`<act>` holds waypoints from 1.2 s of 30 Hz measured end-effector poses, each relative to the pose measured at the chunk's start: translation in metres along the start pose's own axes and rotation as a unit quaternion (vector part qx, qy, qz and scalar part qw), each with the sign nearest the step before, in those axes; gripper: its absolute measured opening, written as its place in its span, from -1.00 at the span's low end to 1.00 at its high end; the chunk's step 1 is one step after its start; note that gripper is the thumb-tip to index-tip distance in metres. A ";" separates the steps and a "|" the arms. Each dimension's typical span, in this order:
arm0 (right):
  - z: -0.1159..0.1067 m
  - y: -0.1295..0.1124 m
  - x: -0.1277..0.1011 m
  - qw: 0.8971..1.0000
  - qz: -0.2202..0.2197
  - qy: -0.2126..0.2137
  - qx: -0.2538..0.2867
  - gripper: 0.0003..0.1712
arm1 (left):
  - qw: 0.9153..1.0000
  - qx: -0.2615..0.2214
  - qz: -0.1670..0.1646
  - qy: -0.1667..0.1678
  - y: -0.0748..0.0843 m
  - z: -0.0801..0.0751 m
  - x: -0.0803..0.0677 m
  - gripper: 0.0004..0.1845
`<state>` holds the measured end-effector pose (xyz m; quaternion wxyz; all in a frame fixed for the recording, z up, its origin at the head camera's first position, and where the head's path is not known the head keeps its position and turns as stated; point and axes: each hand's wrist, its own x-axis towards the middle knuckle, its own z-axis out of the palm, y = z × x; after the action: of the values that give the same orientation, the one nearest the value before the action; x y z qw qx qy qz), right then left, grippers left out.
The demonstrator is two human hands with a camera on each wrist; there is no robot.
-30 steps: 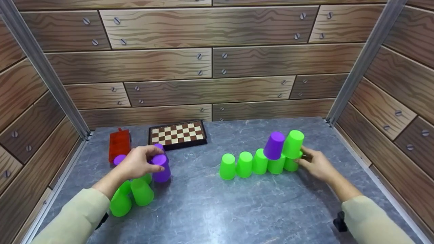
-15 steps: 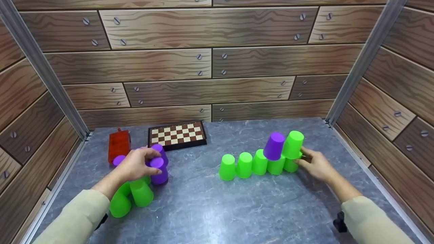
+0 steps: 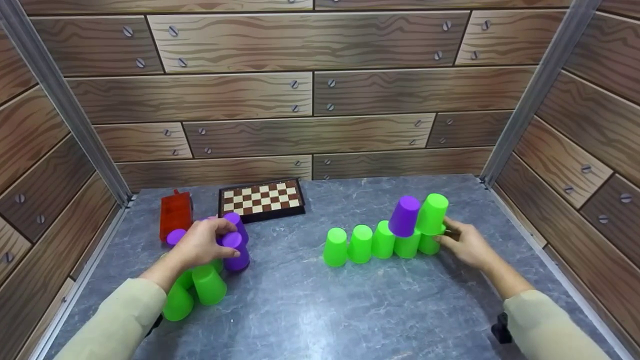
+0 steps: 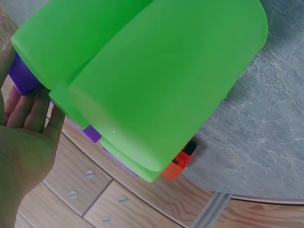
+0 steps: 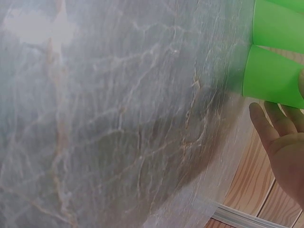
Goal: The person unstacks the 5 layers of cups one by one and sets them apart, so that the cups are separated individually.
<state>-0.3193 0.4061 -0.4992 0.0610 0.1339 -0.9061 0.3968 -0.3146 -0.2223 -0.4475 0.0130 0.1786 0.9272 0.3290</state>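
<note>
My left hand (image 3: 207, 241) grips an upside-down purple cup (image 3: 234, 254), thumb on its near side and fingers behind. Just beyond it stands another purple cup (image 3: 237, 224). Under my wrist are several green cups (image 3: 209, 285), which loom large in the left wrist view. On the right, several upturned green cups (image 3: 361, 244) stand in a row. A purple cup (image 3: 405, 216) and a green cup (image 3: 433, 213) rest on top of the row's right part. My right hand (image 3: 466, 244) holds the row's end green cup (image 5: 271, 78) at its right side, between thumb and fingers.
A checkered board (image 3: 262, 197) lies near the back wall. Left of it is a red box-like object (image 3: 175, 215), with a purple cup (image 3: 176, 236) close in front. Wood-patterned walls (image 3: 315, 95) enclose the grey marbled table (image 3: 310, 310) on the back and sides.
My left hand has brought its purple cup slightly left and nearer, beside the other purple cup. My right hand and the row stay as they were.
</note>
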 end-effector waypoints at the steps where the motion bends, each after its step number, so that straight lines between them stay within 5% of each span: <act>1: 0.000 0.000 0.000 1.000 0.002 -0.001 -0.002 -0.27 | 1.000 0.002 0.000 0.000 -0.001 0.001 0.001 -0.43; 36: 0.001 0.000 -0.001 1.000 0.009 0.002 0.009 -0.28 | 0.998 0.057 -0.013 -0.001 -0.002 0.006 0.000 -0.37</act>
<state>-0.3188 0.4059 -0.4999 0.0574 0.1254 -0.9034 0.4060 -0.3147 -0.2204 -0.4534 0.0079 0.1674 0.9467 0.2750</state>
